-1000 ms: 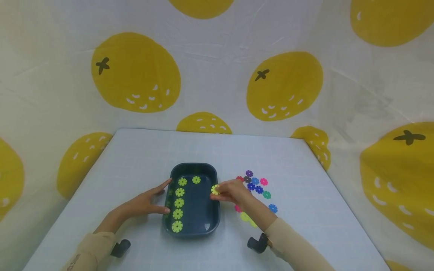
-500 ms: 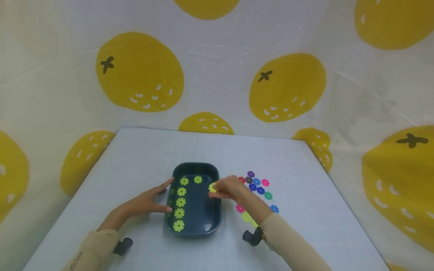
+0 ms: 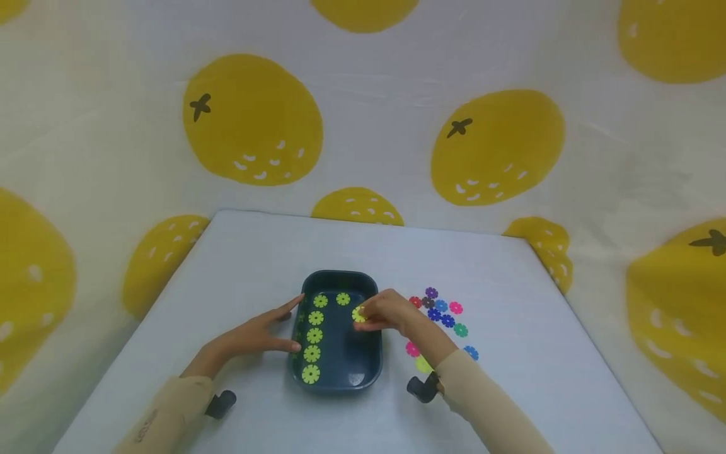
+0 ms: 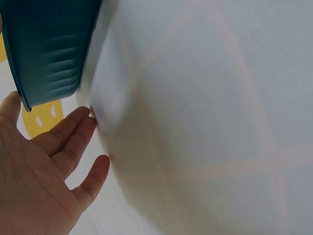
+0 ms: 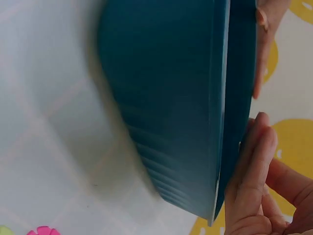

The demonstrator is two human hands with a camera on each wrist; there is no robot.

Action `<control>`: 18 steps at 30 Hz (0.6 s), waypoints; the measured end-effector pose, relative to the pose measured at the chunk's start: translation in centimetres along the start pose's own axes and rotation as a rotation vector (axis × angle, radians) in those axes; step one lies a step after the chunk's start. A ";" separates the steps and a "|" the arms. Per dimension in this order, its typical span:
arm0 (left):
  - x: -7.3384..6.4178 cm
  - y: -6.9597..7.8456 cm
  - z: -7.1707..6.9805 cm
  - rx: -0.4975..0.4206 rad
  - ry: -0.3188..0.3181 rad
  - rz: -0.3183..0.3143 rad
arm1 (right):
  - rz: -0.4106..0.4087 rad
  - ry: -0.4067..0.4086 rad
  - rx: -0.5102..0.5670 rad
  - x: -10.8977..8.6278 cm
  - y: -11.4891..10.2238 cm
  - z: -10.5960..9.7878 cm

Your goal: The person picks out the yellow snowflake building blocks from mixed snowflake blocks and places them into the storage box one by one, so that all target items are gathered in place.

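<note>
- Right hand [image 3: 387, 310] pinches a flat yellow-green flower-shaped disc [image 3: 357, 314] over the dark-blue, rounded-rectangular tray [image 3: 346, 353], right half; small pinch, might slip.
- Left hand [image 3: 255, 334], fingers spread, touches left rim; a nudge could jostle the yellow-green disc column [image 3: 311, 336].
- Right wall near wrist, could snag; open floor nearer the wearer.

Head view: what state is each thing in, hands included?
Dark teal rounded tray: upright.
Six lime flower-shaped discs: lying in the tray.
Left hand: fingers spread, touching the tray's left rim.
Right hand: pinching another lime disc; contact with tray floor unclear.
Multicoloured flower-shaped discs: loose on the white table.
</note>
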State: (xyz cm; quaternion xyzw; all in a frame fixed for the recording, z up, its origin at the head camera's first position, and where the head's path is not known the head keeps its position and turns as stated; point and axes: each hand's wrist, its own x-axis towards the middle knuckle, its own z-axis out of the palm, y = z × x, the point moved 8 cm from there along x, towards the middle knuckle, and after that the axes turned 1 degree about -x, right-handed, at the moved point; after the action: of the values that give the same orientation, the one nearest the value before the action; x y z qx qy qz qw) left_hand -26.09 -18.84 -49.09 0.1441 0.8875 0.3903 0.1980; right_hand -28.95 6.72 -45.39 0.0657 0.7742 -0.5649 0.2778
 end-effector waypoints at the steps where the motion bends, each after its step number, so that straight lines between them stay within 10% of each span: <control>1: 0.1 0.1 0.0 -0.003 -0.002 0.000 | -0.003 0.000 -0.010 0.0 -0.1 -0.1; 18: -0.1 0.5 0.1 0.008 -0.009 -0.021 | -0.070 -0.132 -0.139 1.8 -3.1 2.2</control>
State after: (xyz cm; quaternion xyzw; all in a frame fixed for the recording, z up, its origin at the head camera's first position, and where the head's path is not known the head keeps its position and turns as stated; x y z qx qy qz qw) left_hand -25.92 -18.47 -48.70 0.1374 0.8897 0.3838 0.2056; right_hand -30.98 3.25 -44.11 -0.0184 0.7934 -0.5223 0.3122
